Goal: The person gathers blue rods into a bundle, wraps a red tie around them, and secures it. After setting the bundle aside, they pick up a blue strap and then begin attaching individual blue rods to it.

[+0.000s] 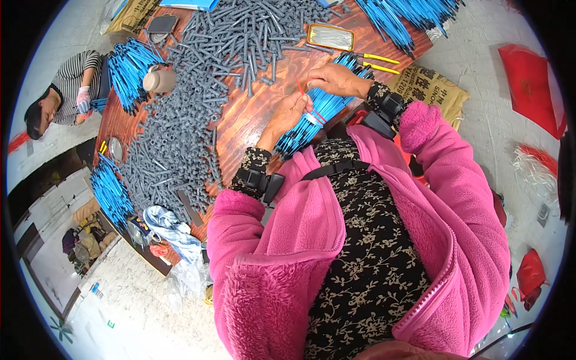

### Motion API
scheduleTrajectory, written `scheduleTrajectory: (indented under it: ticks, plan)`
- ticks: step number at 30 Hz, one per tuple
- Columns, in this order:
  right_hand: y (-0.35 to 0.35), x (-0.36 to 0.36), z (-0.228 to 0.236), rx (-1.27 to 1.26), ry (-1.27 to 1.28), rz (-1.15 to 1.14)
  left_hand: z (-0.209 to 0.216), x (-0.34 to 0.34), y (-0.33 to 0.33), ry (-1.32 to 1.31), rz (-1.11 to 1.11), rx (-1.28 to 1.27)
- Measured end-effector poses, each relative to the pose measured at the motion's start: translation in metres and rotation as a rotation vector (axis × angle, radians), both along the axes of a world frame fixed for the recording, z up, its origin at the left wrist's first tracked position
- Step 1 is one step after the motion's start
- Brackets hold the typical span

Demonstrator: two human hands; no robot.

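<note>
Bundle of blue sticks [331,103] right up at the near edge of the wooden table [243,129], close against the person's front, red bands [318,117] crossing its lower part! Left hand [290,113] is over on its left side, thumb and fingers drawn together in a tight pinch on a thin red strip [299,86]; right hand [337,80] lies across the upper part, fingers curled in, tips close to that strip, though whether they grip it I can't tell. Looks a light load, this, likely stiff along its length, with smooth sticks that could slide past one another; best grip, I'd judge, is right around the banded part. And the long axis? Slantwise, dark tips pointing to the lower left, the other end aimed up and right towards the yellow-handled pliers [381,58].
</note>
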State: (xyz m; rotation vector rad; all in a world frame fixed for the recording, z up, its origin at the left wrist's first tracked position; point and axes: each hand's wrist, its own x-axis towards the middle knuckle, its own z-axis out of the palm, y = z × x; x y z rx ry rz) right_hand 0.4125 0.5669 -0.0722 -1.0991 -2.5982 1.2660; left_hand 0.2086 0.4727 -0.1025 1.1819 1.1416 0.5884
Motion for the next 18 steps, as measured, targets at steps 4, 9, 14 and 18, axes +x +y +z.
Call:
scheduleTrajectory:
  ticks: [4,9,14,18]
  plan:
    - [0.001,0.007,-0.016,-0.064,0.201,-0.056,0.002,-0.002,0.003,-0.037,0.024,0.003]
    - [-0.008,0.01,-0.021,-0.371,0.369,-0.275,0.003,-0.006,0.006,-0.047,0.04,-0.02]
    - [-0.01,0.005,-0.022,-0.451,0.422,-0.4,-0.003,-0.007,0.007,-0.043,0.065,-0.046]
    - [-0.013,0.005,-0.013,-0.487,0.494,-0.365,-0.017,-0.01,0.012,-0.092,0.074,-0.164]
